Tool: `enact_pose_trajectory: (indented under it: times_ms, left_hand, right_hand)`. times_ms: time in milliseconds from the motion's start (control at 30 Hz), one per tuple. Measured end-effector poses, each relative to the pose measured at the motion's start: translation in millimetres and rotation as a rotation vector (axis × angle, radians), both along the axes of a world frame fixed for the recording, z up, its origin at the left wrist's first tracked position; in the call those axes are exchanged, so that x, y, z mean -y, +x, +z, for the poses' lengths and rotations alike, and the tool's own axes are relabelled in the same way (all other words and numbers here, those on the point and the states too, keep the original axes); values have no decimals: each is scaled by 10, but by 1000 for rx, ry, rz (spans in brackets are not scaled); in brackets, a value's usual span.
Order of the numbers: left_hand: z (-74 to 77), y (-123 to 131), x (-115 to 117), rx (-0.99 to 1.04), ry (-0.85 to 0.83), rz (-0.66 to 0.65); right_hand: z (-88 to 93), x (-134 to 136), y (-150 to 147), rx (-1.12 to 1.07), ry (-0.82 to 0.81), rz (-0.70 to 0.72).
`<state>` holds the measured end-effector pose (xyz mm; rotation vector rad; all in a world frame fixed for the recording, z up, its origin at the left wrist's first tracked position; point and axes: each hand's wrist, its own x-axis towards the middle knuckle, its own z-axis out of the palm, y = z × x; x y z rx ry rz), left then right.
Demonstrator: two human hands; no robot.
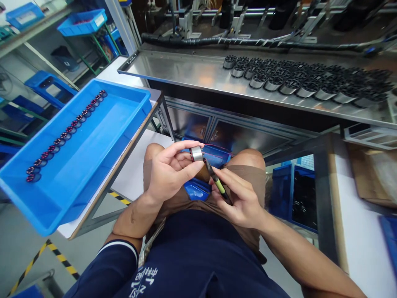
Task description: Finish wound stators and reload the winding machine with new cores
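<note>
grey floor (20,238), yellow-black tape (63,260) — shelving (37,30) at left, perhaps metal — blurred.

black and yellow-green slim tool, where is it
In the head view, just below and right of centre, the black and yellow-green slim tool sits in the right hand, its tip by the silver metal ring in the left hand.

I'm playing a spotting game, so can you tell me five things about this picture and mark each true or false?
1. The left hand holds a round silver metal part. True.
2. The right hand holds nothing. False: it holds a slim black-and-green hand tool.
3. A rectangular blue plastic tray holds a line of small red-and-black round parts. True.
4. The black-and-silver round parts stand in that tray. False: they stand on a shiny metal bench.
5. The person's shirt is yellow. False: it is dark blue.
</note>
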<state>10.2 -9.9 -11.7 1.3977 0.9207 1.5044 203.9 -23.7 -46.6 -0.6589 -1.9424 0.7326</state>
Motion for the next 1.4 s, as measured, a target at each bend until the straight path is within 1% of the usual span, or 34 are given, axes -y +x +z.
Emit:
enact_pose_trajectory:
  times_ms: [100,233,333,467,733,933,1033,1133,1233,1400]
  left_hand:
    - [-35,-10,-5,-27,9,-7]
    - [-57,-23,-8,2,8,0]
    - [-43,-31,-11,43,25,11]
    - [-22,-31,-20,78,52,16]
    - [49,-18,21,12,122,54]
    - [88,-18,47,-41,142,55]
    - [84,-23,49,-50,142,60]
    - [80,-26,51,-43,154,53]
    - [81,-27,55,-36,157,44]
    - [95,-23,68,-51,159,41]
  right_hand:
    - [-31,-17,22,17,-15,-12]
    - [-55,-23,50,67,-49,-44]
    - [-50,2,51,72,-70,-37]
    - [-19,31,30,50,-46,-6]
    - [38,7,-1,39,-21,43]
    - [78,0,-5,33,25,15]
    - [59,-6,1,50,32,-20]
    - [26,-12,-1,54,3,-47]
    - [22,-5,-12,41,-13,-35]
    - [71,12,-33,29,-9,-20]
